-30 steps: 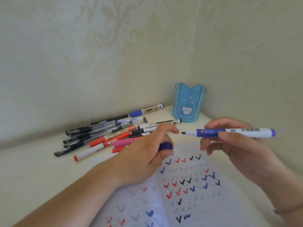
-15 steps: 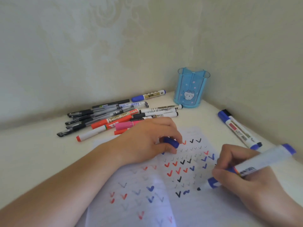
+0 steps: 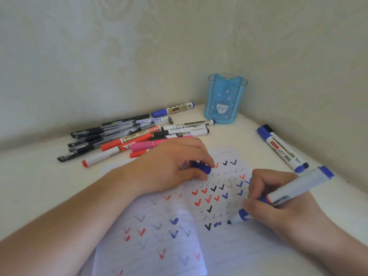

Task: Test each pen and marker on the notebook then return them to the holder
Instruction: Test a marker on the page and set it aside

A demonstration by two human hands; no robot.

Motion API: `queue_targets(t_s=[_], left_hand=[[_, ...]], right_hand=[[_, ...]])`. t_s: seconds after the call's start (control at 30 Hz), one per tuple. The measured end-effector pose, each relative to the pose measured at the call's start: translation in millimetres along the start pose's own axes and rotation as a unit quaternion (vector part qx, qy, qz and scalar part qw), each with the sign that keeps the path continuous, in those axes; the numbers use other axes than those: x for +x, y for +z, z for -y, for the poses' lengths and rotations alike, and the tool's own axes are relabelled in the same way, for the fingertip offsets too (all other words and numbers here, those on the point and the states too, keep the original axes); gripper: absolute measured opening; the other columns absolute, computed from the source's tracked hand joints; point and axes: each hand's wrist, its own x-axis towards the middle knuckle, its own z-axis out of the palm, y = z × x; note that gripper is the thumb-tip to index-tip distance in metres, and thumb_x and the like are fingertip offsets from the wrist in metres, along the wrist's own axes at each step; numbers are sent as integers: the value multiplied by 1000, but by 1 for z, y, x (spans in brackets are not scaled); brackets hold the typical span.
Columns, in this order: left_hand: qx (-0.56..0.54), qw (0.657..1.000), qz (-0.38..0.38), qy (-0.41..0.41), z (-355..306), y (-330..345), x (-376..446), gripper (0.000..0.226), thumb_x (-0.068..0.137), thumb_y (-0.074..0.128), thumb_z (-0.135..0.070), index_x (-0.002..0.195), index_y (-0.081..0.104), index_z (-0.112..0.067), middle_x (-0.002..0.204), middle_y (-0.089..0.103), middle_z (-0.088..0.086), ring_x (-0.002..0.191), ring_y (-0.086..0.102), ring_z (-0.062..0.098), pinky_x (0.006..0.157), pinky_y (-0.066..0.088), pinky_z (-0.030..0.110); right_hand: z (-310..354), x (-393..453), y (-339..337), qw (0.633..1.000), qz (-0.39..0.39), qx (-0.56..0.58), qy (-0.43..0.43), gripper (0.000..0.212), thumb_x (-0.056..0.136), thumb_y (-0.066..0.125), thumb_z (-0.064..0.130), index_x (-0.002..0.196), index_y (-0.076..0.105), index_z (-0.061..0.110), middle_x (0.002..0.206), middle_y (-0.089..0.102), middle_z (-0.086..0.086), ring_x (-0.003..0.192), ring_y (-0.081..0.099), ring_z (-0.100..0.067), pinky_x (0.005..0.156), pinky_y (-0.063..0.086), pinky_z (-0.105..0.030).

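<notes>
- The right hand point(image 3: 278, 204) held an uncapped blue-and-white whiteboard marker point(image 3: 288, 194) in a writing grip, fingers curled round its lower barrel, its dark tip at the page of the open lined notebook point(image 3: 199, 246), just right of a fresh blue squiggle.
- The left hand point(image 3: 171, 164) rested on the far part of the notebook, its grip pinching the marker's blue plastic cap point(image 3: 202, 167).
- To do this step well, a short light tick in the bare space near the tip would likely suffice; the left hand pressing the page should stop it sliding, and keeping the cap in hand makes recapping quick.
- The translucent blue plastic pen holder point(image 3: 227, 98) stood upright in the far corner of the pale tabletop point(image 3: 39, 186), with no pens showing above its rim.
- A pile of pens and markers point(image 3: 127, 136) lay far left of the notebook; two blue-capped markers point(image 3: 282, 148) lay to the right, along the wall.
- Whether the tip truly touched the paper was hard to tell, and the right fingers hid part of the barrel.
- The notebook's near edge was cut off.
</notes>
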Motion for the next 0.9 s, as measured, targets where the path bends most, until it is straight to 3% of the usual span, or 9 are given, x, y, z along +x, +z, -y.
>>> queue_targets(t_s=[0.2, 0.27, 0.33, 0.4, 0.5, 0.6, 0.67, 0.77, 0.9], left_hand=[[5, 1000, -8, 7, -3, -2, 0, 19, 87, 73, -26, 105, 72, -25, 99, 63, -13, 93, 62, 10, 84, 51, 33], [7, 1000, -14, 14, -4, -2, 1, 18, 88, 72, -24, 106, 71, -23, 99, 64, -11, 93, 62, 9, 85, 51, 30], [1, 1000, -20, 5, -5, -3, 1, 21, 87, 72, -23, 108, 70, -23, 98, 64, -12, 91, 61, 6, 84, 49, 21], [-26, 999, -22, -29, -7, -3, 0, 28, 85, 74, -24, 112, 66, -27, 96, 64, -18, 89, 62, 2, 81, 46, 10], [-66, 996, -24, -53, -10, -4, 0, 32, 85, 74, -22, 114, 63, -27, 97, 67, -17, 92, 65, 3, 84, 49, 12], [-77, 995, -35, -57, -11, -4, 0, 29, 84, 74, -25, 112, 65, -25, 100, 70, -15, 94, 66, 1, 87, 51, 15], [-75, 995, -36, -53, -12, -4, 0, 25, 84, 74, -28, 108, 67, -25, 97, 70, -18, 92, 66, -1, 85, 50, 12], [-73, 996, -43, -34, -15, -3, 0, 23, 83, 72, -30, 105, 70, -24, 91, 68, -22, 88, 65, -3, 81, 47, 8], [-82, 995, -58, -15, -18, 0, -1, 22, 85, 70, -33, 106, 66, -33, 94, 69, -15, 82, 66, 8, 76, 54, 23]], right_hand=[[-2, 2, 0, 999, -23, 39, -3, 19, 62, 65, 12, 50, 50, 13, 46, 54, 0, 44, 39, -3, 44, 29, -14], [-3, 5, -3, 993, -46, 106, -1, 23, 58, 74, 25, 58, 54, 14, 46, 51, -6, 43, 36, -9, 42, 28, -17], [-5, 8, -7, 988, -68, 140, 0, 40, 47, 84, 42, 66, 60, 16, 47, 51, 0, 43, 37, -11, 41, 30, -17], [-4, 9, -9, 986, -71, 148, 2, 57, 39, 85, 59, 74, 68, 18, 57, 63, -3, 49, 46, -16, 44, 32, -19], [-3, 9, -10, 983, -55, 177, -4, 34, 55, 79, 40, 80, 73, 18, 72, 71, -15, 53, 50, -24, 50, 29, -28], [-6, 10, -11, 980, -72, 183, 2, 15, 69, 62, 21, 79, 73, 18, 75, 71, -19, 50, 49, -25, 48, 27, -28], [-6, 11, -10, 981, -62, 182, 1, 19, 67, 69, 29, 82, 73, 18, 77, 72, -18, 49, 51, -25, 48, 28, -27], [-6, 11, -9, 987, -45, 157, -8, 50, 55, 79, 55, 90, 74, 19, 82, 73, -16, 47, 53, -26, 45, 31, -24], [-6, 12, -9, 990, -42, 133, -10, 22, 72, 70, 32, 91, 75, 22, 84, 75, -14, 44, 55, -28, 42, 35, -20]])
